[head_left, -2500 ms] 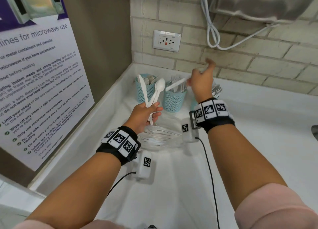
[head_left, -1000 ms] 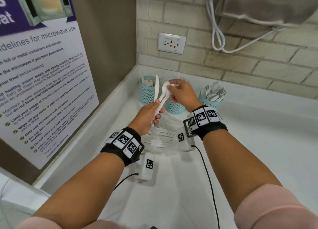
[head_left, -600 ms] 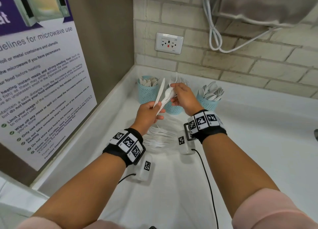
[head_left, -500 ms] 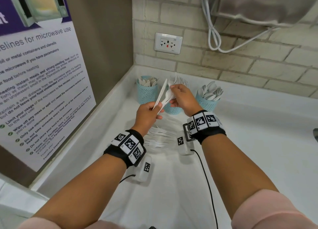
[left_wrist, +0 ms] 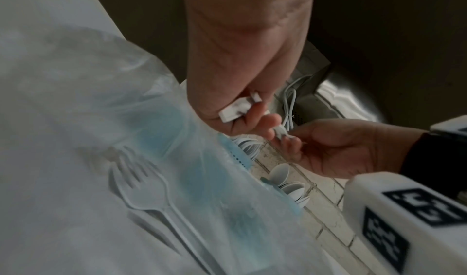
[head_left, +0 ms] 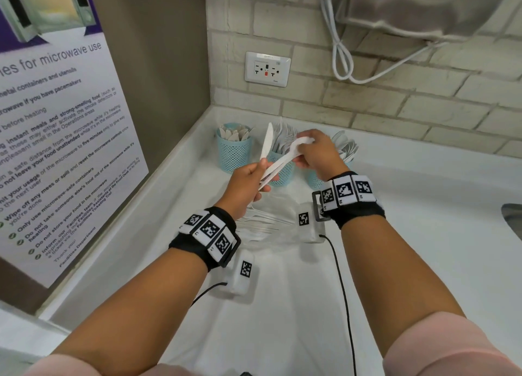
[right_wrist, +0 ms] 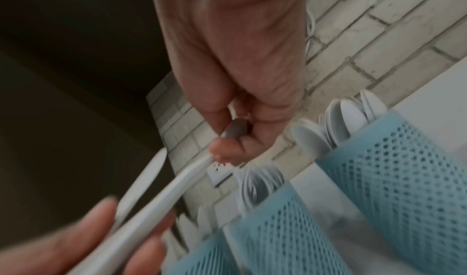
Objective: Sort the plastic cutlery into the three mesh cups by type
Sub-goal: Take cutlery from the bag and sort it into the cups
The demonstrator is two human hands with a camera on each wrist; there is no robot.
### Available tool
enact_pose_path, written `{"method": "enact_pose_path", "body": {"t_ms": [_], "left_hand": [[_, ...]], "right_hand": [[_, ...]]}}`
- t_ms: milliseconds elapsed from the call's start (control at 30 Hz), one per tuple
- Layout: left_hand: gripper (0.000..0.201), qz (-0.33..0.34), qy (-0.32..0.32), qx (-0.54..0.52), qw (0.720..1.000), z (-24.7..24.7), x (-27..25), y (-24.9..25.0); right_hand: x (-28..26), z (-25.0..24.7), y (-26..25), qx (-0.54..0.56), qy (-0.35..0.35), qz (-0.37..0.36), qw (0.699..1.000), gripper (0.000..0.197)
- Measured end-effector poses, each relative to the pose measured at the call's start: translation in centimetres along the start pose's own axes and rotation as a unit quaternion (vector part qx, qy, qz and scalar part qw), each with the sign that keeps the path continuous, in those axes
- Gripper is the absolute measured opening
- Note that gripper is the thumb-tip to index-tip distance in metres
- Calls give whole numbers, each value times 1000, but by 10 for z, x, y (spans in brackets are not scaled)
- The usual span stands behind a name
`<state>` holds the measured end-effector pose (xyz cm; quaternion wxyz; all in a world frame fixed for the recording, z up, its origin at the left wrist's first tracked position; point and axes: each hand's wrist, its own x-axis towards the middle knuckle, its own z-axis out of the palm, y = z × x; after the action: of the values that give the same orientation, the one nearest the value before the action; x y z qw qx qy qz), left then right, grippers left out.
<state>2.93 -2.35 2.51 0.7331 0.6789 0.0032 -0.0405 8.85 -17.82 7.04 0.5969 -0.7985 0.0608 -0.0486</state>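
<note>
Pinching the spoon (head_left: 285, 157) by its bowl, the right hand (head_left: 316, 152) pulls; the left hand (head_left: 245, 183) grips handles. Light, slick, bendy plastic: hold mid-handle.

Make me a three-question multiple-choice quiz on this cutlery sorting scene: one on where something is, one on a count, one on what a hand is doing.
1. Where does the cup of knives stand?
A. leftmost in the row
B. rightmost in the row
C. lying on the counter front

2. How many mesh cups are there?
A. two
B. three
C. five

3. What is the right hand doing?
A. resting flat on the counter
B. pressing the wall socket
C. pinching the spoon's bowl end

Answers: 1 A, it stands nearest the corner wall, left of the fork cup. 2 B, the spoon cup makes the third. 3 C, its fingers close on the spoon while the left hand holds the handles, the knife among them.
</note>
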Motion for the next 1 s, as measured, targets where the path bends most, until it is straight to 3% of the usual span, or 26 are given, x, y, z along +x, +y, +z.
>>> {"method": "enact_pose_path", "body": {"t_ms": [67,167,267,333,500,733,1000], "left_hand": [[28,-22,-7,-12,1000,2,1,3],[32,-40,-17,-16,999,2,2,5],[33,-50,-21,-31,998,4,3,5],[33,-55,-24,-42,997,6,4,5],[32,-67,-25,-63,995,8,3,8],[29,-63,-7,-67,996,-2,4,11],[27,-63,8,-76,995,-4,2,11]], "right_hand": [[7,-21,-8,0,112,-37,993,29],[6,-56,-25,-51,308,-138,940,31],[6,-80,-30,-110,401,-198,887,31],[10,-84,-23,-150,401,-219,877,31],[24,-76,7,-293,324,-195,878,32],[37,-64,32,-380,210,-181,882,32],[34,-82,14,-292,334,-155,883,33]]}}
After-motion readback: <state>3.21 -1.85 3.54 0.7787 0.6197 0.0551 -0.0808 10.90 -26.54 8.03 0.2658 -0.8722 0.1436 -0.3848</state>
